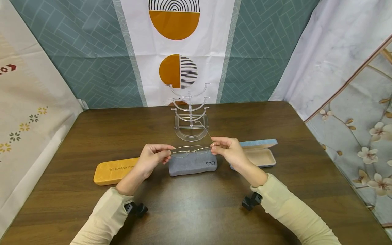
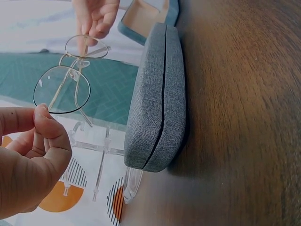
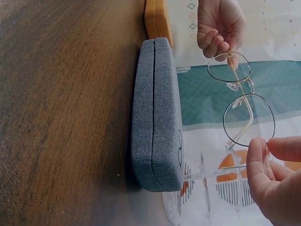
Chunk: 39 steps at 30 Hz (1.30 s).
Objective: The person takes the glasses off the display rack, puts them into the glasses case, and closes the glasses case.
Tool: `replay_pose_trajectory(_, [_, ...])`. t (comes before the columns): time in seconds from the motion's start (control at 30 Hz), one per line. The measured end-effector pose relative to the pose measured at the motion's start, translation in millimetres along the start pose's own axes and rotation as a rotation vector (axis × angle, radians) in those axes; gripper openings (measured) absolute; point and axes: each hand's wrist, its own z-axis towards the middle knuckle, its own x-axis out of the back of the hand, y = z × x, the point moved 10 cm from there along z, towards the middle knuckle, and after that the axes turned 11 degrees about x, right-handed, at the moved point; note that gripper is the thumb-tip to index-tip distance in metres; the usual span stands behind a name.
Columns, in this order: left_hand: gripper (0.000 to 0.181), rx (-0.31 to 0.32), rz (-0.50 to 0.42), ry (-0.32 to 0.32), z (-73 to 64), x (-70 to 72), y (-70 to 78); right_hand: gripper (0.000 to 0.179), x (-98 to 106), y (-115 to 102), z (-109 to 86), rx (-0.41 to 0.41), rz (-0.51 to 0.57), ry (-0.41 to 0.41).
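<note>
A pair of thin gold-framed eyeglasses [image 1: 189, 151] is held up between both hands, lenses facing the wearer. My left hand [image 1: 149, 158] pinches the left end of the frame between thumb and fingers. At the opposite end my right hand [image 1: 230, 151] pinches the frame near the hinge. One temple reaches forward from the right side; the other seems folded across behind the lenses. Just below the glasses lies a closed grey glasses case [image 1: 193, 167] with a small glasses print. In the left wrist view, the round lenses [image 2: 62, 89] hang clear of the grey case [image 2: 150, 99].
A clear tiered display stand [image 1: 190, 119] stands behind the glasses. On the left lies a closed yellow case [image 1: 111, 172], partly behind my left hand. An open light-blue case [image 1: 260, 143] with a beige lining sits at the right. All rest on a brown wooden table [image 1: 196, 211].
</note>
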Motion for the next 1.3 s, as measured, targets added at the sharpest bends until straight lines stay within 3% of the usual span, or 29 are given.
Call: replay_pose_trajectory(1.3, [0.026,0.010,-0.025,-0.011,1.2,1.0,-1.8,0.033,-6.2,-2.2,-1.4,0.018,-0.092,-0.079])
